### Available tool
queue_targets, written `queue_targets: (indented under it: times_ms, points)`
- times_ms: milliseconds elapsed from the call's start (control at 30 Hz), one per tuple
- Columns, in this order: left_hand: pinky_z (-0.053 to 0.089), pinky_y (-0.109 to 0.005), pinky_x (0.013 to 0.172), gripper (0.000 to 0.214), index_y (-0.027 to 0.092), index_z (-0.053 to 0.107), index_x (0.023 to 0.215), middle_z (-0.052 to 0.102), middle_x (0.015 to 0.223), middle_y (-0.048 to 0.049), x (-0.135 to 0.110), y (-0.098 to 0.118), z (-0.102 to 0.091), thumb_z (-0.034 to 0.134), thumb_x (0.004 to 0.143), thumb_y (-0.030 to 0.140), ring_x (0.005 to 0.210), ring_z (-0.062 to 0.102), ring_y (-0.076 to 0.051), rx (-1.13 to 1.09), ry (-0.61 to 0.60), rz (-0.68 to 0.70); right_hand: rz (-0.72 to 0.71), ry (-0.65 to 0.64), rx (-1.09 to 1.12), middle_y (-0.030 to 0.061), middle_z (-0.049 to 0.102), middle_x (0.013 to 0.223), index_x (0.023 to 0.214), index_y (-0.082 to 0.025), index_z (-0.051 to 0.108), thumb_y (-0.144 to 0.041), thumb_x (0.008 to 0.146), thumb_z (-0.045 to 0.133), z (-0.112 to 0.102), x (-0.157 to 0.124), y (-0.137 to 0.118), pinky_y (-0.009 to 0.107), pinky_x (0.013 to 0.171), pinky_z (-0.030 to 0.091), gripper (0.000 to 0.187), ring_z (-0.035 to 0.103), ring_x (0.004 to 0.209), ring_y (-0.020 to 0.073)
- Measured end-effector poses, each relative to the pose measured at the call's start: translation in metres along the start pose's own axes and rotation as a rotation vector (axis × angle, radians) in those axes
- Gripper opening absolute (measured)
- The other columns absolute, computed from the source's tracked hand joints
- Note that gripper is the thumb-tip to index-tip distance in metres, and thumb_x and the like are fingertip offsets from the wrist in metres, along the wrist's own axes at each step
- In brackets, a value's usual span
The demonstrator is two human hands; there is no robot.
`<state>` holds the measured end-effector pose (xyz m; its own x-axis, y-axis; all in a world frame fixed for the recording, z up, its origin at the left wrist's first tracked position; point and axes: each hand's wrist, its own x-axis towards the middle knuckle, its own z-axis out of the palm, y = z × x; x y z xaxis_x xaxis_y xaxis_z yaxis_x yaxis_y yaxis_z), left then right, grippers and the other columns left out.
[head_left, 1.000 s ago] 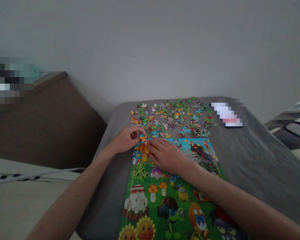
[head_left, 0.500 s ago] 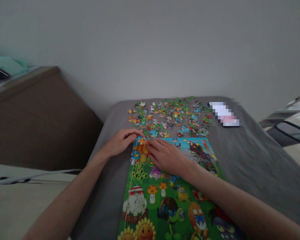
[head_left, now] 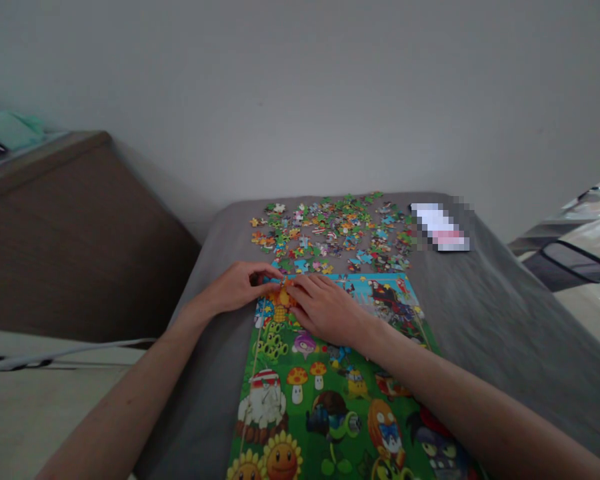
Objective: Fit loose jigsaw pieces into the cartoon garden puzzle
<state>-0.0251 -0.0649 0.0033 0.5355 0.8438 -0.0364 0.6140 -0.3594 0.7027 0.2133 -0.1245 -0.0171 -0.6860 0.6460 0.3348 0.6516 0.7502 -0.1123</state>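
- Left hand (head_left: 237, 288): palm down on the flat grey cloth surface (head_left: 485, 313), fingers curled in, thumb & fingertips bunched together right at the far-left corner of the big colourful cartoon-plant puzzle sheet (head_left: 330, 407) (green ground, blue strip on the far edge). Can't tell if it's actually got a piece pinched in there, too small/blurry tbh.
- Right hand (head_left: 325, 308): lying mostly flat on the puzzle sheet, fingers stretched out & pointing left, tips almost meeting the left hand's fingertips over an orange bit of the picture. Not gripping anything afaict, just pressing down.
- Puzzle sheet sits in the middle of the grey cloth surface, running from the hands back toward the person, both forearms coming in over/beside it.
- Small multicoloured loose puzzle pieces (head_left: 335, 230): scattered in a wide patch just beyond the sheet's far edge, near both hands but not touched.
- Pixelated white-and-pink patch (head_left: 441, 227) just right of the pieces, can't make out what it is.
- Left side: dark brown wooden board (head_left: 70, 233), thin white cable (head_left: 70, 351) below it.
- Plain pale grey wall (head_left: 305, 87) behind everything.
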Motion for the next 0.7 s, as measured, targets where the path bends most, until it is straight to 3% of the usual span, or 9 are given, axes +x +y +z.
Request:
queue_targets:
  times_ms: [100,267,433,700]
  points:
    - [0.049,-0.026,0.064,0.035,0.026,0.078,0.106,0.075,0.080,0.0005,-0.0003,0.0002,-0.0029,0.064,0.092,0.054,0.069,0.064,-0.016,0.023,-0.022,0.006,-0.001,0.008,0.010,0.0118,0.068,0.118,0.123,-0.012,0.066,-0.029,0.107,0.051,0.0001,-0.0001,0.0001,0.041,0.103,0.050,0.028,0.063,0.113,0.0243]
    - [0.055,-0.034,0.095,0.037,0.024,0.076,0.111,0.080,0.112,-0.0034,-0.0020,-0.0006,-0.0086,0.050,0.100,0.049,0.104,0.072,-0.021,-0.001,0.014,0.041,-0.029,-0.002,0.000,0.0102,0.069,0.122,0.122,-0.013,0.068,-0.028,0.107,0.052,0.0001,-0.0013,0.0002,0.040,0.108,0.048,0.027,0.061,0.119,0.0252]
    - [0.058,-0.034,0.092,0.033,0.024,0.074,0.116,0.080,0.113,-0.0044,-0.0027,-0.0034,-0.0079,0.059,0.095,0.044,0.102,0.073,-0.021,-0.026,-0.010,0.013,-0.016,0.019,-0.019,0.0103,0.072,0.115,0.120,-0.013,0.070,-0.027,0.105,0.056,0.0010,-0.0011,-0.0014,0.041,0.105,0.050,0.025,0.063,0.113,0.0250]
    - [0.058,-0.034,0.092,0.027,0.026,0.076,0.112,0.080,0.112,-0.0031,-0.0026,-0.0066,-0.0081,0.059,0.094,0.036,0.100,0.073,-0.019,-0.031,-0.003,0.026,-0.031,0.030,-0.086,0.0102,0.072,0.112,0.121,-0.012,0.070,-0.029,0.106,0.054,0.0027,-0.0015,-0.0024,0.043,0.105,0.049,0.027,0.061,0.111,0.0266]
